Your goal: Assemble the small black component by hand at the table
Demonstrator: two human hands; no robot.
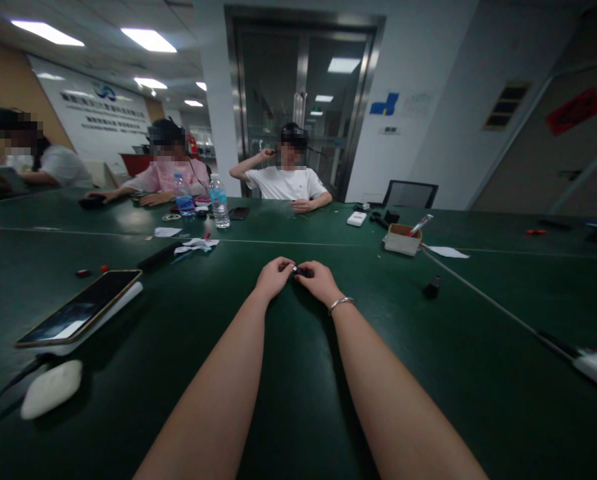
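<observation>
Over the middle of the green table (pixel 298 373), my left hand (pixel 274 277) and my right hand (pixel 321 280) meet nearly fingertip to fingertip. A small black object with a bright metallic end (pixel 305 273) sits in the fingers of my right hand. Its shiny end points toward my left thumb and forefinger, which are pinched together at that spot. Whether my left fingers grip the metallic end or a separate small piece is too small to tell. A silver bracelet (pixel 341 305) circles my right wrist.
At left lie a phone (pixel 81 308) on a white box and a whitish mouse-shaped thing (pixel 52 389). Water bottles (pixel 220 203), a small box (pixel 402 240) with a pen, a black object (pixel 432 287) and a cable (pixel 478 293) lie farther out. Several people sit across.
</observation>
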